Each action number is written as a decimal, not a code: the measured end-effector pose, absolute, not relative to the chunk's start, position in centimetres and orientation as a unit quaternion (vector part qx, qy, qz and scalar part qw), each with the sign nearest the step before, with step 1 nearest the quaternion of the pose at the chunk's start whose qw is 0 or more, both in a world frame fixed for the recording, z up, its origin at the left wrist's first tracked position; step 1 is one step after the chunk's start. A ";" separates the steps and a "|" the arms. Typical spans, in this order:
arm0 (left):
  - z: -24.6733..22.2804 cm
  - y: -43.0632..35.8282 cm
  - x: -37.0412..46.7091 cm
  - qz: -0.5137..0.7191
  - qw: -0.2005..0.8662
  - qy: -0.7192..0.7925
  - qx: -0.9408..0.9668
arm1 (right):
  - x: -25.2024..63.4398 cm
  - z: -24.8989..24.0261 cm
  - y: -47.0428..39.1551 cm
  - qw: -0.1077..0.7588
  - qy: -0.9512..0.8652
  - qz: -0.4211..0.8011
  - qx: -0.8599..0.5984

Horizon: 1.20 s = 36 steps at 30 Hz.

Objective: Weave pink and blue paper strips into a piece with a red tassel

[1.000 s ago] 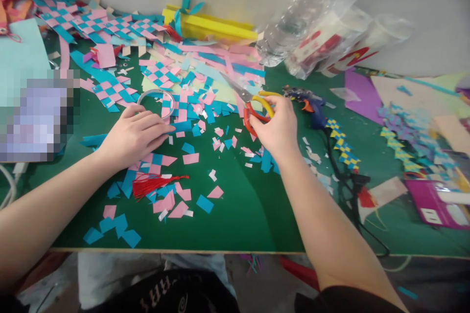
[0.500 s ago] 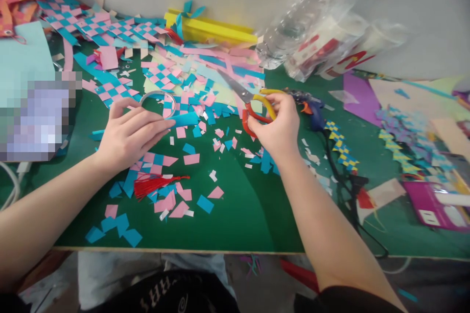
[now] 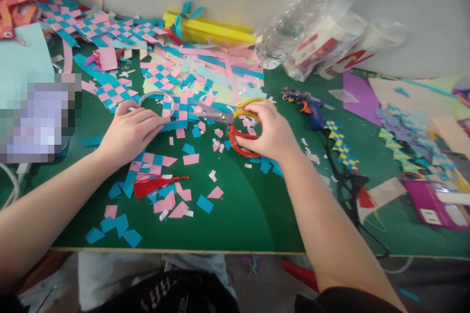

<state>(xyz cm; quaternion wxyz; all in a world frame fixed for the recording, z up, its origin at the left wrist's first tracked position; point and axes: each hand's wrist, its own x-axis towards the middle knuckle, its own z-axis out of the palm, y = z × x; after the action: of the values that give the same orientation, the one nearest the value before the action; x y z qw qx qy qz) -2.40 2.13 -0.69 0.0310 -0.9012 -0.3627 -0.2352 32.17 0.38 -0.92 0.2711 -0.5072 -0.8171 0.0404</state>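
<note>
My left hand (image 3: 128, 132) is closed on a blue paper strip (image 3: 176, 125), which runs beneath the palm and shows at both sides. Beside its fingertips lies a ring-shaped roll of tape (image 3: 171, 102). Scissors (image 3: 223, 117) with one yellow and one red handle are gripped in my right hand (image 3: 270, 129). Their blades point left toward the strip's free end and look slightly parted. Under the left hand's near side sits a woven pink and blue paper piece (image 3: 149, 162), with a red tassel (image 3: 152, 186) in front of it.
Pink and blue paper scraps (image 3: 179, 209) litter the green table (image 3: 238, 225). A blue glue gun (image 3: 314, 113) and its cord lie to the right. Bagged cups (image 3: 312, 49) stand at the back beside a folded yellow paper (image 3: 216, 29). A phone (image 3: 36, 122) lies left.
The scissors have swung from pointing up-left to nearly level and come closer to the strip, with my right hand moving left. My left hand has drawn the strip slightly leftward.
</note>
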 end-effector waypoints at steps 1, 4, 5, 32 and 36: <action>-0.8 2.1 -2.4 -0.228 0.022 -0.368 -0.901 | 32.2 -0.8 0.3 0.260 -0.823 0.056 -0.502; -0.9 2.2 -2.4 -0.209 0.009 -0.378 -0.902 | 32.3 -0.4 0.2 0.232 -0.837 0.097 -0.486; -0.9 2.2 -2.4 -0.207 0.004 -0.380 -0.901 | 32.2 -0.2 0.1 0.225 -0.840 0.110 -0.481; -0.9 2.2 -1.6 -0.191 -0.117 -0.314 -0.923 | 31.7 0.2 -0.2 0.180 -0.858 0.178 -0.447; -0.9 2.3 -1.5 -0.186 -0.132 -0.311 -0.923 | 31.6 0.0 -0.2 0.174 -0.857 0.177 -0.453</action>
<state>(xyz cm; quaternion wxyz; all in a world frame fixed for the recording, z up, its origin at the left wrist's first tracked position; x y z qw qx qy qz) -1.54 2.25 -0.93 -0.1318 -0.9226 -0.3114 -0.1858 31.65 -0.18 0.04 0.1736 -0.4527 -0.8565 0.1767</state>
